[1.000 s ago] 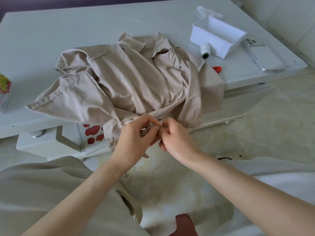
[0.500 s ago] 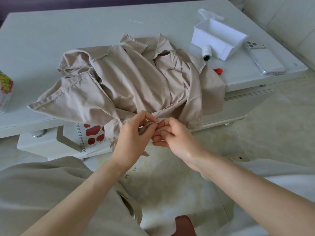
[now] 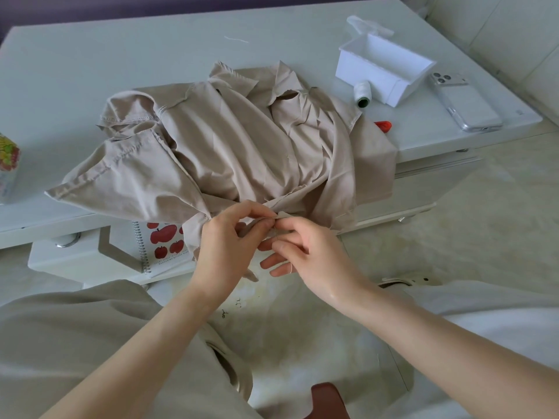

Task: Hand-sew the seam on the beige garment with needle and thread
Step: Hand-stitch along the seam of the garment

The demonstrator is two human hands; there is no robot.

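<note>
Left hand point(image 3: 230, 240) pinches the beige garment point(image 3: 230, 152), right hand point(image 3: 314, 255) seemingly pinches the needle point(image 3: 274, 232); I'd pull gently, keeping seam point(image 3: 282, 214) taut.

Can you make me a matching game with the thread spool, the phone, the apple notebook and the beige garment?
1 thread spool
2 phone
3 apple notebook
4 beige garment

A pinched by the left hand
B under the tabletop
C lying on its side
D face down, cameras showing

Pairs: 1-C, 2-D, 3-B, 4-A
</note>
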